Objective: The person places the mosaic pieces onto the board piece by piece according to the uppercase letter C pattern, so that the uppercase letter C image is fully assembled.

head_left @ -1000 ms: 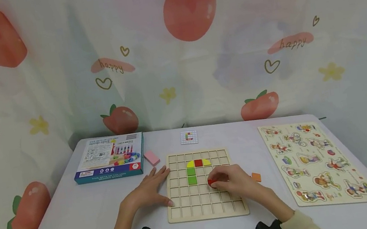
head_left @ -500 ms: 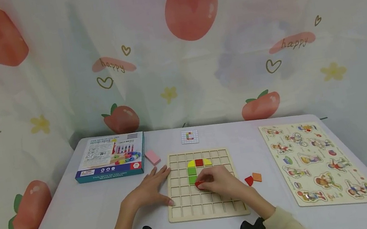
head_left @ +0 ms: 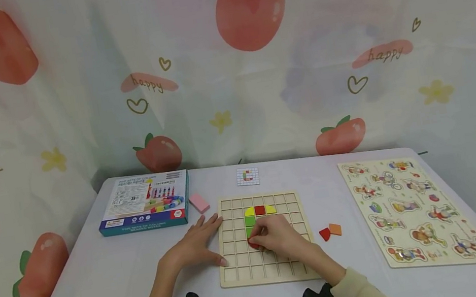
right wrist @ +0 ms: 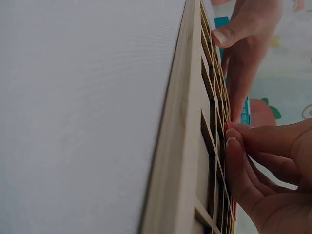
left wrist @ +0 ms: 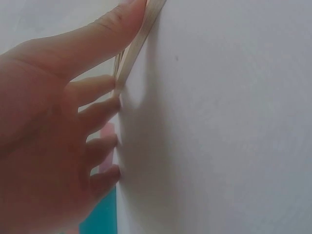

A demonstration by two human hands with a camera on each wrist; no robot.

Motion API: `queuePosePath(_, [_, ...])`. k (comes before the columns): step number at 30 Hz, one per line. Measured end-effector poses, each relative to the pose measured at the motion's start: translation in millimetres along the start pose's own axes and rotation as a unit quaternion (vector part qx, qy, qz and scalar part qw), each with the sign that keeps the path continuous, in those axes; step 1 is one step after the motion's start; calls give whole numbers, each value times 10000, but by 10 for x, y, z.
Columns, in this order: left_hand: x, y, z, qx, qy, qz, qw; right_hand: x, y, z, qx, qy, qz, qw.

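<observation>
A wooden grid board point(head_left: 237, 275) lies on the white table. Along its left edge rests my left hand point(head_left: 193, 246), fingers spread and thumb on the rim. My right hand point(head_left: 274, 238) pinches a small red tile point(head_left: 251, 243) between thumb and fingers, over a cell just below the green tiles point(head_left: 250, 221); the fingers partly hide it. In the right wrist view, only a sliver of this red tile shows at the fingertips, close over the grid. Above the green tiles sit a red square point(head_left: 259, 210) and two yellow rounded tiles, one on each side of it.
Right of the board lie a loose red fan-shaped tile point(head_left: 325, 234) and an orange square tile point(head_left: 335, 229). A pattern card point(head_left: 248, 177) lies behind the board. Further left are a pink block point(head_left: 199, 203) and a boxed set point(head_left: 144, 203); a picture puzzle board point(head_left: 414, 214) is at right.
My right hand has moved left across the board with the red tile, from right of the green column to just below it. The left hand stays at the board's edge.
</observation>
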State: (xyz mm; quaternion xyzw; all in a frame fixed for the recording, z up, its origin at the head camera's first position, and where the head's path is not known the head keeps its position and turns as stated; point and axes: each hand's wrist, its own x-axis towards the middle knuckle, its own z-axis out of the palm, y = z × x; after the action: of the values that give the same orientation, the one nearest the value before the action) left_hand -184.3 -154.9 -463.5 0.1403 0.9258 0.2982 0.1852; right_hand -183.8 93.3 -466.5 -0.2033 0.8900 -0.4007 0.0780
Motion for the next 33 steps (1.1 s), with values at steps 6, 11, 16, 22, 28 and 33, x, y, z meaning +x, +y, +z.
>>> queuePosePath(6, [2,7,-6,23,-14,26,10000,-8,16,6,-257,-70,-98,9996])
queuePosePath(11, [12,0,-1,92,4,40,9999,-9,28,6,-395,-205,-293,9986])
queuePosePath(16, [17,-6,7,103,0,19,9999,-49,34,-20,-398,-161,-489,9979])
queuePosePath(22, [5,8,16,89,44,-65,9999,-199,88,-141,-320,-73,-599,9977])
queuePosePath(28, [4,12,26,68,65,-50,9999,-369,235,-277,-361,21,-523,9980])
queuePosePath(33, [1,13,26,76,81,-26,9999,-500,350,-408,-320,147,-558,9978])
